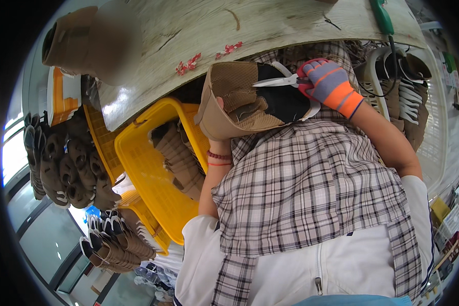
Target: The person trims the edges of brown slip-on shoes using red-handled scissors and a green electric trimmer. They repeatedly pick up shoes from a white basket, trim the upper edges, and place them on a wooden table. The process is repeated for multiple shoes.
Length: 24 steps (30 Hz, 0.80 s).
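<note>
In my left hand (220,102) is a tan shoe upper (217,120) with a black lining, tilted so that its inside shows. The thumb lies inside the rim; the other fingers are hidden behind the material. My right hand (334,87), in a grey and orange glove, is closed round the red handles of a pair of scissors (278,81). Its blades point left over the open upper, near the black lining. Whether they touch the material I cannot tell. The upper is above my plaid apron (311,178), close to the table's front edge.
A pale worktable (153,76) bears red scraps (188,64), a brown upper (74,43) and a green-handled tool (381,18) with a black cord. On the left, a yellow basket (137,145) holds stacked brown uppers (181,158). More uppers fill a white basket (433,153) on the right.
</note>
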Each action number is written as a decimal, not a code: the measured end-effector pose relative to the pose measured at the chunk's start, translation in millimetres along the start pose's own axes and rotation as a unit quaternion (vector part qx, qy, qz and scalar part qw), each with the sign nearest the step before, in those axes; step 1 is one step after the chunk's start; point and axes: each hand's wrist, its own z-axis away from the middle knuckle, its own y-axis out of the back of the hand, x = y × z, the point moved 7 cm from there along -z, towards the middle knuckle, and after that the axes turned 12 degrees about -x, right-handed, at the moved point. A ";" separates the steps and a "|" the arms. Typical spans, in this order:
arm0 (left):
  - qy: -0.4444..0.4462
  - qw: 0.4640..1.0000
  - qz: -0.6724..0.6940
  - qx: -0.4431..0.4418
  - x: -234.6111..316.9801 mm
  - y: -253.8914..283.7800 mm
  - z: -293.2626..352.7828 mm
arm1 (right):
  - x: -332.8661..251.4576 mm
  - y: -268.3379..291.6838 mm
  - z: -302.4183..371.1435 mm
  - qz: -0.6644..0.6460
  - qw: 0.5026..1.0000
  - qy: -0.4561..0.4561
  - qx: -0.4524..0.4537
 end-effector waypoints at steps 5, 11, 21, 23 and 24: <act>0.052 0.996 0.035 -0.059 -3.7 -25.7 -5.7 | -28.8 14.3 -23.4 0.027 0.996 0.067 0.047; 0.031 0.999 0.018 -0.033 -1.2 -23.1 -3.6 | -50.2 11.7 -45.7 0.105 0.989 0.094 0.052; 0.003 1.000 -0.022 0.008 0.8 -19.9 3.5 | -42.6 21.5 -26.8 0.047 0.992 0.095 0.069; -0.026 0.997 -0.071 0.030 -2.0 -2.2 6.7 | -48.5 18.1 -33.2 0.057 0.993 0.091 0.057; -0.042 0.993 -0.102 0.042 -3.7 8.8 7.0 | -48.7 16.2 -34.7 0.049 0.992 0.092 0.071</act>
